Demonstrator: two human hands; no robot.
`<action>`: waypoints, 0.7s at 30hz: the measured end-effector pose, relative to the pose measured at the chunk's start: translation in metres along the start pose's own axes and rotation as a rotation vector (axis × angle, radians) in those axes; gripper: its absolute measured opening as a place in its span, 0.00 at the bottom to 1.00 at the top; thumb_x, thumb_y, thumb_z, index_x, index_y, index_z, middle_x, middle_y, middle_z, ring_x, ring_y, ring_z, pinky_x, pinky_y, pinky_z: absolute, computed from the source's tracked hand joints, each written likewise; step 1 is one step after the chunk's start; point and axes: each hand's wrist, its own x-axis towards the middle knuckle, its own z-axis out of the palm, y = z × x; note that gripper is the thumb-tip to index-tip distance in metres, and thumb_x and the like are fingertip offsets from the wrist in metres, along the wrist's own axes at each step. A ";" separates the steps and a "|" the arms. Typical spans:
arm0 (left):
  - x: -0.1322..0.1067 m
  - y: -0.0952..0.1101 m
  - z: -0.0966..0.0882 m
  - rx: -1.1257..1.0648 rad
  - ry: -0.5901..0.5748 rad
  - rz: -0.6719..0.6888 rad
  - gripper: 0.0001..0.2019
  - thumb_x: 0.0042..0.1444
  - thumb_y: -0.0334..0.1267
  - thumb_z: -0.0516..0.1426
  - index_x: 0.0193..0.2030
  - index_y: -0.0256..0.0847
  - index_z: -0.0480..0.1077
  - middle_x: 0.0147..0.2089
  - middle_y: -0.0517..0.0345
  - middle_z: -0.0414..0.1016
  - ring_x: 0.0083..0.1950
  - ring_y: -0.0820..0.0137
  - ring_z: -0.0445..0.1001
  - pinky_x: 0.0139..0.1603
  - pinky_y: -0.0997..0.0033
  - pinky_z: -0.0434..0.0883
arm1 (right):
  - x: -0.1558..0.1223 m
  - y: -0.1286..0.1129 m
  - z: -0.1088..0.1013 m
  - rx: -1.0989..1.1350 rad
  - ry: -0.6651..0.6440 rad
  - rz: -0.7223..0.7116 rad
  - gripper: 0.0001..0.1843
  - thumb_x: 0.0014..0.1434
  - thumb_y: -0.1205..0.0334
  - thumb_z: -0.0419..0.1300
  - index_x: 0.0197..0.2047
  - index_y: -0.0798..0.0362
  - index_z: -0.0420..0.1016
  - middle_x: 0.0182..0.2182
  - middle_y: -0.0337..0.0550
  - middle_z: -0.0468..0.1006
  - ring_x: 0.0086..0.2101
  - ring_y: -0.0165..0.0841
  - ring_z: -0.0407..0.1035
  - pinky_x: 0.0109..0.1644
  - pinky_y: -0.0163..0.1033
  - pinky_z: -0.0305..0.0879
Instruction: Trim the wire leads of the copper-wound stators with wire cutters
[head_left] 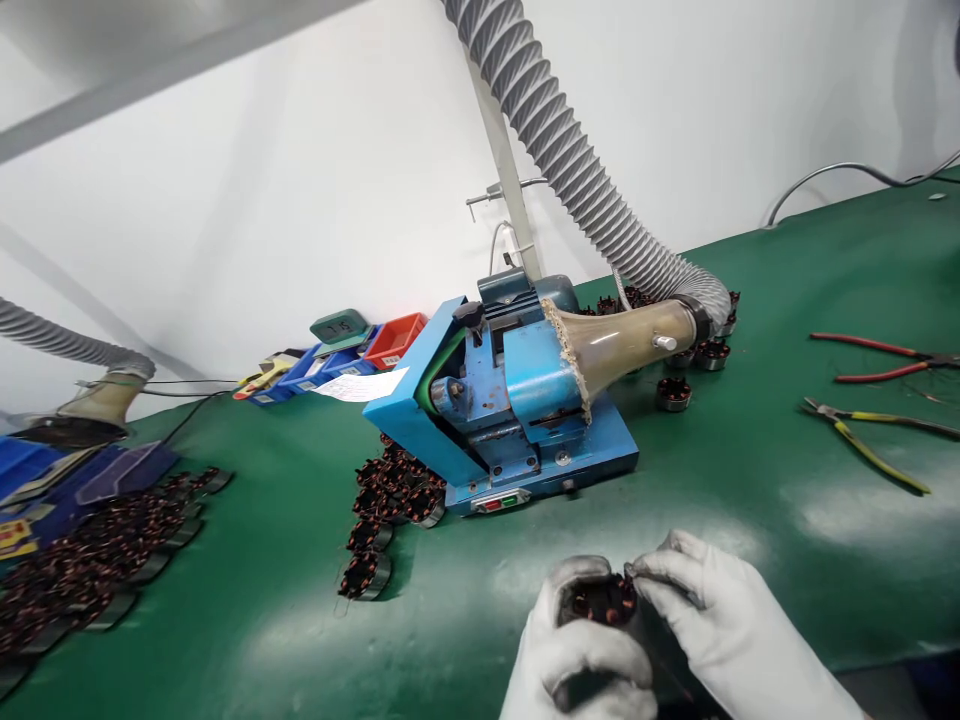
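Observation:
Near the bottom edge, my left hand (pixel 581 645), in a white glove with darkened fingertips, is wrapped around a motor stator (pixel 606 600). The stator is a round metal ring with copper windings and black insulation, its winding side facing up. Also gloved, my right hand (pixel 694 590) has its thumb and fingertips pinched together at the stator's right rim. Whatever is between those fingertips is too small to make out. Both hands are over the front of the green bench, in front of a blue belt machine (pixel 499 400).
A grey hose (pixel 570 150) rises from the machine's tan funnel (pixel 630 345). More stators (pixel 397 490) sit left of the machine, and another pile (pixel 90 560) lies far left. Red-handled pliers (pixel 881 375) and yellow-handled cutters (pixel 874 440) lie at right. A red bin (pixel 395 340) stands behind.

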 end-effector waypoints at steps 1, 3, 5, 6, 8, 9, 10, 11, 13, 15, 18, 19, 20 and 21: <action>-0.001 0.001 0.001 0.042 0.057 0.003 0.07 0.49 0.36 0.61 0.37 0.49 0.73 0.54 0.53 0.66 0.55 0.60 0.68 0.51 0.60 0.72 | 0.000 -0.001 -0.001 0.031 -0.017 0.026 0.11 0.54 0.58 0.53 0.29 0.49 0.77 0.28 0.44 0.75 0.30 0.36 0.71 0.36 0.39 0.67; -0.003 0.001 0.001 0.155 0.212 0.043 0.21 0.49 0.39 0.62 0.51 0.48 0.67 0.59 0.49 0.59 0.59 0.57 0.63 0.53 0.57 0.70 | -0.001 -0.004 -0.003 0.146 -0.126 0.129 0.10 0.52 0.58 0.55 0.25 0.49 0.75 0.25 0.42 0.74 0.29 0.36 0.70 0.34 0.38 0.67; -0.001 0.001 -0.002 0.226 0.249 0.098 0.33 0.45 0.40 0.64 0.59 0.47 0.58 0.60 0.45 0.57 0.62 0.54 0.59 0.56 0.55 0.67 | -0.002 -0.005 -0.006 0.287 -0.238 0.250 0.09 0.51 0.58 0.57 0.23 0.51 0.73 0.24 0.40 0.73 0.28 0.34 0.70 0.32 0.36 0.66; 0.002 0.001 -0.003 0.222 0.205 0.105 0.34 0.45 0.40 0.65 0.59 0.47 0.57 0.59 0.46 0.59 0.61 0.54 0.61 0.56 0.56 0.67 | -0.002 -0.005 -0.007 0.344 -0.266 0.303 0.08 0.50 0.57 0.58 0.24 0.51 0.72 0.23 0.39 0.73 0.28 0.34 0.69 0.32 0.35 0.66; 0.007 0.002 -0.005 0.120 0.079 0.083 0.28 0.46 0.38 0.64 0.55 0.49 0.62 0.55 0.50 0.66 0.55 0.59 0.68 0.51 0.62 0.71 | -0.004 -0.002 -0.008 0.414 -0.266 0.371 0.09 0.49 0.55 0.59 0.29 0.52 0.73 0.23 0.39 0.73 0.28 0.35 0.69 0.31 0.36 0.66; 0.009 0.003 -0.005 0.045 0.046 0.072 0.24 0.47 0.39 0.63 0.52 0.49 0.65 0.53 0.52 0.68 0.53 0.60 0.70 0.48 0.65 0.72 | -0.004 -0.002 -0.008 0.414 -0.264 0.385 0.10 0.49 0.55 0.58 0.30 0.52 0.73 0.23 0.39 0.73 0.28 0.35 0.69 0.32 0.37 0.66; 0.010 0.004 -0.005 -0.018 0.043 0.080 0.19 0.47 0.40 0.63 0.47 0.48 0.67 0.50 0.53 0.70 0.50 0.62 0.72 0.45 0.67 0.73 | -0.003 -0.002 -0.008 0.391 -0.273 0.385 0.10 0.48 0.55 0.58 0.30 0.52 0.73 0.23 0.40 0.73 0.29 0.35 0.69 0.33 0.37 0.65; 0.011 0.006 -0.004 -0.057 0.063 0.107 0.13 0.48 0.42 0.62 0.42 0.47 0.70 0.48 0.54 0.72 0.48 0.62 0.73 0.44 0.67 0.74 | -0.003 -0.002 -0.009 0.352 -0.285 0.372 0.09 0.49 0.56 0.57 0.28 0.52 0.73 0.23 0.40 0.73 0.29 0.35 0.68 0.33 0.37 0.65; 0.011 0.009 -0.001 -0.065 0.131 0.177 0.06 0.49 0.42 0.61 0.33 0.46 0.71 0.44 0.55 0.73 0.45 0.63 0.74 0.43 0.67 0.74 | -0.001 -0.005 -0.010 0.259 -0.316 0.317 0.09 0.49 0.59 0.56 0.23 0.52 0.71 0.23 0.40 0.72 0.29 0.34 0.67 0.33 0.36 0.64; 0.008 0.010 0.001 -0.028 0.193 0.222 0.04 0.51 0.37 0.60 0.35 0.46 0.72 0.44 0.55 0.72 0.46 0.64 0.74 0.45 0.65 0.73 | 0.002 -0.009 -0.011 0.207 -0.308 0.270 0.10 0.50 0.59 0.55 0.22 0.52 0.72 0.23 0.39 0.72 0.28 0.32 0.66 0.33 0.35 0.63; 0.005 0.006 0.002 0.108 0.316 0.226 0.23 0.48 0.34 0.62 0.51 0.48 0.66 0.53 0.50 0.64 0.55 0.59 0.67 0.52 0.59 0.70 | 0.003 -0.010 -0.012 0.205 -0.292 0.270 0.08 0.49 0.59 0.56 0.22 0.51 0.72 0.23 0.39 0.71 0.28 0.32 0.66 0.33 0.35 0.63; 0.005 0.003 0.003 0.143 0.320 0.212 0.27 0.45 0.35 0.64 0.53 0.48 0.64 0.55 0.49 0.62 0.56 0.57 0.66 0.52 0.59 0.70 | 0.002 -0.009 -0.011 0.210 -0.290 0.278 0.08 0.49 0.59 0.57 0.23 0.51 0.73 0.24 0.39 0.71 0.28 0.32 0.66 0.33 0.35 0.63; 0.005 0.000 0.003 0.162 0.294 0.192 0.29 0.43 0.35 0.65 0.53 0.47 0.63 0.55 0.48 0.62 0.56 0.57 0.66 0.51 0.60 0.71 | 0.002 -0.008 -0.010 0.208 -0.282 0.277 0.08 0.49 0.59 0.57 0.23 0.51 0.73 0.24 0.39 0.72 0.28 0.33 0.67 0.34 0.35 0.63; 0.006 -0.003 0.005 0.164 0.239 0.171 0.27 0.42 0.35 0.65 0.51 0.47 0.64 0.53 0.49 0.63 0.54 0.59 0.68 0.48 0.62 0.72 | 0.001 -0.006 -0.008 0.195 -0.265 0.264 0.08 0.50 0.59 0.56 0.24 0.51 0.74 0.24 0.40 0.72 0.28 0.33 0.67 0.34 0.35 0.63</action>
